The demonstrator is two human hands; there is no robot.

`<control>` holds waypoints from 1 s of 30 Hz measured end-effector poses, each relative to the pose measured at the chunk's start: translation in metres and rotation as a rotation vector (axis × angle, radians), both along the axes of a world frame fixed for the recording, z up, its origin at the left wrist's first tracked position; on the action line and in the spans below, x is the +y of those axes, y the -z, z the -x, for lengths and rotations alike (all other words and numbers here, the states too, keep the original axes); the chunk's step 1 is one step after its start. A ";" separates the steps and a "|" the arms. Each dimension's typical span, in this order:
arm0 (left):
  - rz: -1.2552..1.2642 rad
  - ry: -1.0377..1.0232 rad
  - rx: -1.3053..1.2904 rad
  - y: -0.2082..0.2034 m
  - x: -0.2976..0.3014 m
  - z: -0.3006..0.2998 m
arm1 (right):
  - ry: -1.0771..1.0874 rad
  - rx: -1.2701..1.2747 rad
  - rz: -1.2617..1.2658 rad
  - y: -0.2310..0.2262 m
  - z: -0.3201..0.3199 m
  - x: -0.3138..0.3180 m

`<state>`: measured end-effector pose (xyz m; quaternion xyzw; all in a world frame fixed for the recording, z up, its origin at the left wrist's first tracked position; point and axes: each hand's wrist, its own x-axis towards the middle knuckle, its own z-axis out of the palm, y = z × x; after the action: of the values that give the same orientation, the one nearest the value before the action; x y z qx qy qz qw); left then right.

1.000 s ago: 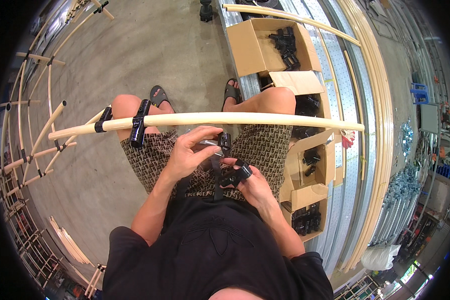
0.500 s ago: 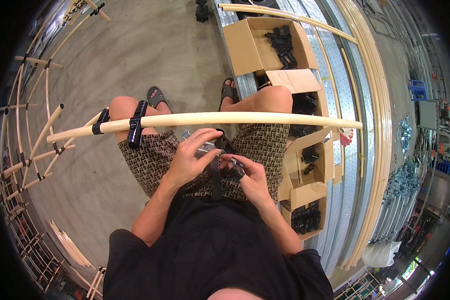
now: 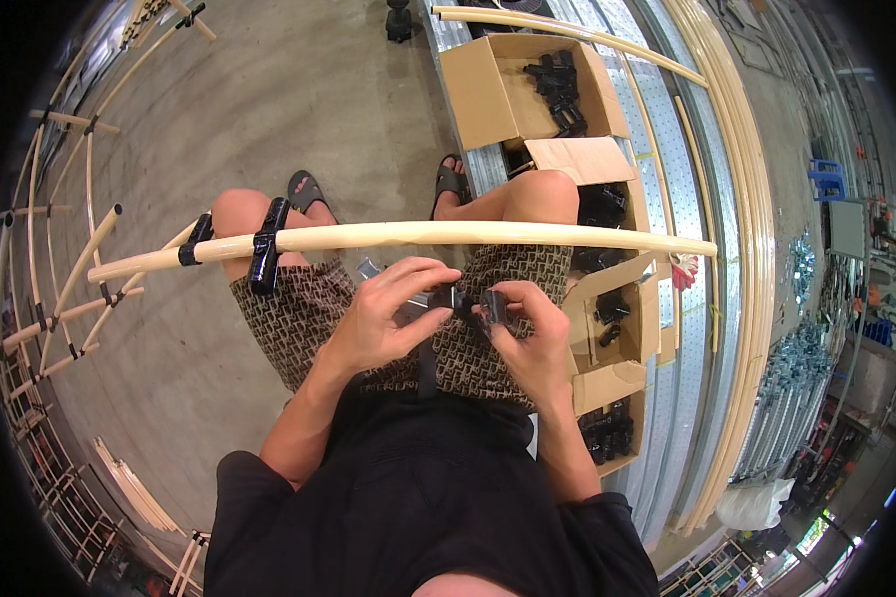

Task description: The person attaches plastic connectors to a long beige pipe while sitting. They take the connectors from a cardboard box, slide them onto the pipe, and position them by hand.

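Note:
My left hand [image 3: 393, 310] is closed in front of my lap, gripping a silvery metal piece [image 3: 367, 269] whose flat end sticks out past the knuckles. A black fitting [image 3: 446, 298] shows at its fingertips; whether it is joined to the metal is unclear. My right hand [image 3: 535, 330] pinches a black pipe joint half [image 3: 493, 306] between thumb and fingers, close beside the black fitting. Beyond both hands, a long cream pipe [image 3: 418, 235] runs across my thighs. It carries a black pipe joint [image 3: 267, 247] and a second black joint [image 3: 197, 241] near its left end.
To my right, an open cardboard box [image 3: 480, 92] and several more boxes hold black joints. They stand on metal channels [image 3: 673, 398] beside long cream pipes [image 3: 752, 249]. A red-and-white glove [image 3: 684, 271] lies past the pipe's right end. A cream pipe frame [image 3: 65, 308] stands at left.
My right hand has lifted and turned, bringing its black joint half upright. The black fitting now shows at my left fingertips, and the two hands remain close together.

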<state>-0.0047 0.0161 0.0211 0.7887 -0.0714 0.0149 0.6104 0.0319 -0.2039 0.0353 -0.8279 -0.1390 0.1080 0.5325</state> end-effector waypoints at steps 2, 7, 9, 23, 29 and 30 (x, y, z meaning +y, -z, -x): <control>0.032 0.026 0.015 0.000 0.001 0.001 | -0.053 0.041 -0.014 -0.003 -0.005 -0.002; 0.066 0.092 0.052 -0.007 0.006 0.002 | -0.134 0.052 0.033 -0.016 -0.016 -0.005; 0.067 0.111 0.039 -0.007 0.006 0.002 | -0.103 0.021 0.042 -0.014 -0.016 -0.003; 0.061 0.108 0.083 0.000 0.007 0.003 | -0.188 0.678 -0.150 0.001 -0.025 -0.034; 0.206 0.151 0.141 0.000 0.006 0.002 | -0.244 0.744 -0.444 -0.003 -0.029 -0.035; 0.243 0.145 0.151 0.000 0.005 0.002 | -0.301 0.717 -0.439 -0.002 -0.031 -0.033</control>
<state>-0.0069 0.0212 0.0211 0.7008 -0.0799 -0.0799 0.7043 0.0630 -0.2367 0.0374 -0.5761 -0.0840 0.4327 0.6884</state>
